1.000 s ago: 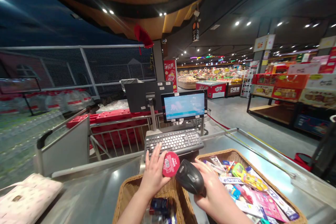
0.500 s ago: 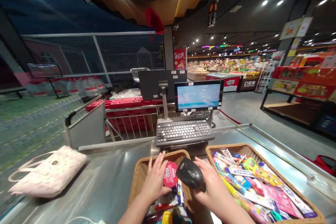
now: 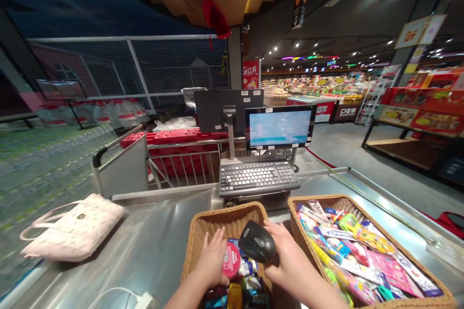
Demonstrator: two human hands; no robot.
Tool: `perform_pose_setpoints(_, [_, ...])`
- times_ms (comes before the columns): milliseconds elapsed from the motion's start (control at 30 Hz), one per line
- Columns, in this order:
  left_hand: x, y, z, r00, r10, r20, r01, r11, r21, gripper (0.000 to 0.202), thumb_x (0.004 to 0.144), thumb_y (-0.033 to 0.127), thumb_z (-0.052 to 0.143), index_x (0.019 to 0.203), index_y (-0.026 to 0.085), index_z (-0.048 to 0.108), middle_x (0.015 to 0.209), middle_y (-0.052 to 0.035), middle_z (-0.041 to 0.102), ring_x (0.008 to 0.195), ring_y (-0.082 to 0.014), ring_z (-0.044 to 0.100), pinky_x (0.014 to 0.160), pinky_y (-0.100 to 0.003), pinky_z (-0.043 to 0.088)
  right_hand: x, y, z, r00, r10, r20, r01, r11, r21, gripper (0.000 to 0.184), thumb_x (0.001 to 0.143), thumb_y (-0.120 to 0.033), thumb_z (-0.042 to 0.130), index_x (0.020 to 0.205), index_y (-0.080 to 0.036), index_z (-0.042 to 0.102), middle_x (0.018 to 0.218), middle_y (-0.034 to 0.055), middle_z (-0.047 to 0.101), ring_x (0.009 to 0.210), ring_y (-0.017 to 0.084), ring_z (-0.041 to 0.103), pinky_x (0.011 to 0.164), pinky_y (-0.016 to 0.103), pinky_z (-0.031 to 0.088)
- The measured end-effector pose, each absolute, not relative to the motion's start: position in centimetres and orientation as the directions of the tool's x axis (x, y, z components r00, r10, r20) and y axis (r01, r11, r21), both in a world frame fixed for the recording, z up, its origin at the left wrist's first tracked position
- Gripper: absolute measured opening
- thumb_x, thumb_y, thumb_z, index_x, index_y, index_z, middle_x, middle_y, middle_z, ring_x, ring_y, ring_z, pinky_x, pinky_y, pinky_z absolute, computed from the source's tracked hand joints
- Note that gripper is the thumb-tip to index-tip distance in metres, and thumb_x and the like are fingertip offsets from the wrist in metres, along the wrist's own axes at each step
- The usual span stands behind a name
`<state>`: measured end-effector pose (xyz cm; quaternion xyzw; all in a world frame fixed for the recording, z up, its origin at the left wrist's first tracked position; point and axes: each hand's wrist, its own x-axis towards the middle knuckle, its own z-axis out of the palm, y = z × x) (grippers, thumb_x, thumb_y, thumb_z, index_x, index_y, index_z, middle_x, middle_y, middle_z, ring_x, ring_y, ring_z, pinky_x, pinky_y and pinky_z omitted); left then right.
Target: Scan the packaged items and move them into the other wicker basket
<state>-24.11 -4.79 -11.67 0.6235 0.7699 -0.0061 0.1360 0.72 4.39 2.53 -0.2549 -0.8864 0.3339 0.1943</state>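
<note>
My left hand [image 3: 212, 261] is down in the left wicker basket [image 3: 188, 246]. Its thumb and fingers are closed about a round pink tub [image 3: 231, 260], whose flat face with a printed barcode label points up at me. Under and around the tub lie several small packaged goods [image 3: 250, 284]. A black handheld barcode scanner [image 3: 256, 242] sits in my right hand [image 3: 284, 253], its head angled over the basket toward the tub. The scanner's handle is mostly hidden by my fingers.
A second wicker basket [image 3: 447, 294], full of colourful packets, stands on the right. A keyboard [image 3: 259, 177] and a lit monitor [image 3: 281, 128] are behind the baskets. On the metal counter [image 3: 155, 236] at left rest a pale handbag [image 3: 78, 229] and a white cable [image 3: 112, 290].
My left hand has lowered the pink tub deeper into the left basket. My right hand keeps the scanner close by, shifted slightly left. The view has tilted a little.
</note>
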Motion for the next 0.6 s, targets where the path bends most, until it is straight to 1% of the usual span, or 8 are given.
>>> perform_pose_setpoints(67, [-23.9,-4.7,-11.4,-0.202,0.934,-0.294,0.959,0.25,0.135,0.114,0.043,0.048,0.081,0.144,0.01,0.043,0.16,-0.0238,0.014,0.149,-0.0392,0.01,0.119,-0.058,0.0,0.9,4.4,2.8,-0.79,0.592,0.16,0.333,0.634,-0.698,0.053,0.059,-0.008,0.055,0.108,-0.021,0.07,0.123,0.0103,0.066,0.134,0.034,0.045,0.119,0.058,0.018])
perform_pose_setpoints(133, [-23.4,-4.4,-10.3,-0.211,0.927,-0.311,0.958,0.259,0.123,0.11,0.049,0.044,0.079,0.146,0.009,0.04,0.16,-0.0228,0.015,0.149,-0.0368,0.01,0.12,-0.057,-0.001,1.5,4.6,3.2,-0.779,0.603,0.172,0.329,0.627,-0.706,0.055,0.058,-0.008,0.054,0.11,-0.02,0.068,0.122,0.0105,0.066,0.133,0.033,0.046,0.118,0.054,0.023])
perform_pose_setpoints(200, [-22.5,-3.7,-8.5,-0.199,0.945,-0.259,0.961,0.24,0.138,0.095,0.059,0.038,0.073,0.145,0.014,0.042,0.16,-0.018,0.021,0.15,-0.0326,0.014,0.121,-0.055,-0.001,2.4,4.9,3.7,-0.765,0.608,0.211,0.309,0.635,-0.708,0.056,0.058,-0.007,0.053,0.11,-0.02,0.067,0.12,0.0101,0.067,0.129,0.031,0.05,0.115,0.049,0.031])
perform_pose_setpoints(267, [-21.3,-2.5,-6.4,-0.152,0.968,-0.199,0.964,0.19,0.187,0.077,0.069,0.033,0.067,0.142,0.02,0.046,0.159,-0.0117,0.028,0.149,-0.0291,0.02,0.121,-0.055,0.002,3.8,5.5,4.4,-0.748,0.615,0.249,0.302,0.649,-0.698,0.053,0.058,-0.006,0.053,0.107,-0.02,0.067,0.118,0.0094,0.067,0.123,0.029,0.054,0.11,0.045,0.04])
perform_pose_setpoints(367, [-19.1,0.1,-3.8,-0.042,0.996,-0.074,0.958,0.061,0.281,0.058,0.079,0.034,0.063,0.136,0.026,0.052,0.157,-0.0086,0.036,0.147,-0.0283,0.026,0.121,-0.057,0.009,6.4,6.8,5.4,-0.704,0.654,0.277,0.347,0.657,-0.67,0.053,0.059,-0.005,0.053,0.107,-0.021,0.066,0.118,0.0092,0.067,0.12,0.029,0.057,0.106,0.044,0.044])
perform_pose_setpoints(433, [-17.3,2.2,-2.7,0.033,0.999,0.016,0.95,-0.037,0.311,0.051,0.083,0.032,0.061,0.134,0.028,0.053,0.156,-0.0085,0.037,0.146,-0.0279,0.028,0.12,-0.058,0.013,8.4,7.9,6.1,-0.656,0.689,0.307,0.388,0.657,-0.647,0.058,0.059,-0.005,0.054,0.115,-0.02,0.064,0.122,0.0098,0.066,0.122,0.03,0.056,0.108,0.046,0.042])
perform_pose_setpoints(467, [-16.3,3.3,-2.3,0.07,0.996,0.05,0.945,-0.083,0.317,0.049,0.084,0.03,0.06,0.133,0.028,0.054,0.156,-0.0085,0.038,0.146,-0.0278,0.029,0.12,-0.059,0.014,9.4,8.5,6.5,-0.643,0.698,0.316,0.403,0.659,-0.635,0.057,0.06,-0.005,0.054,0.113,-0.02,0.065,0.122,0.0098,0.066,0.123,0.03,0.056,0.108,0.047,0.041])
perform_pose_setpoints(600, [-11.7,8.0,-2.4,0.217,0.972,0.094,0.92,-0.236,0.314,0.051,0.083,0.022,0.062,0.133,0.031,0.052,0.156,-0.0085,0.037,0.145,-0.0291,0.03,0.118,-0.063,0.015,13.4,11.0,7.5,-0.559,0.738,0.379,0.463,0.656,-0.596,0.057,0.063,-0.007,0.054,0.119,-0.019,0.063,0.126,0.0112,0.065,0.122,0.031,0.056,0.107,0.05,0.043])
